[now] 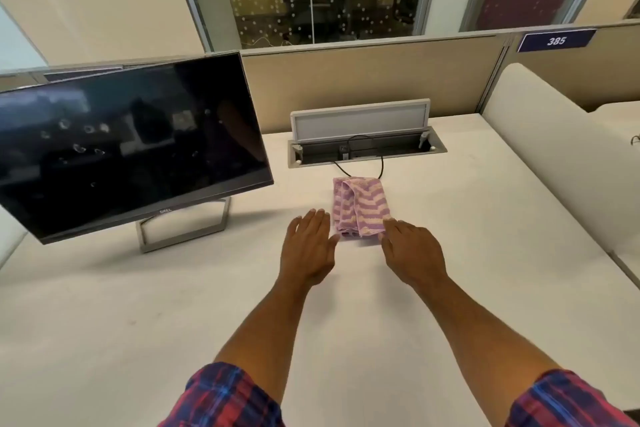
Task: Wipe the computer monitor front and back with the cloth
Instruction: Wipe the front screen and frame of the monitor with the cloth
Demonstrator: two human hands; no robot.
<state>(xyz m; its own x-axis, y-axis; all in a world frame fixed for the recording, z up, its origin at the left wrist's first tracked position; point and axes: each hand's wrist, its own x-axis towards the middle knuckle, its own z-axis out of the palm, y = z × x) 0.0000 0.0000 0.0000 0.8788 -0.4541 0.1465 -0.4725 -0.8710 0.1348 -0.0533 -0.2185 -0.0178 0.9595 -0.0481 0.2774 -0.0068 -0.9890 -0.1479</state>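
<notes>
- The cloth (360,206) lay folded on the desk (450,253), right of the monitor (128,146).
- The right hand (414,251) touched the cloth's near right corner, fingers loosely bent, gripping nothing.
- The left hand (308,246) lay flat, fingers straight, just left of the cloth.

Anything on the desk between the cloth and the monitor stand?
Nothing: in the head view, only bare white desk separates the folded striped cloth from the monitor stand. The black cable runs behind the cloth.
</notes>
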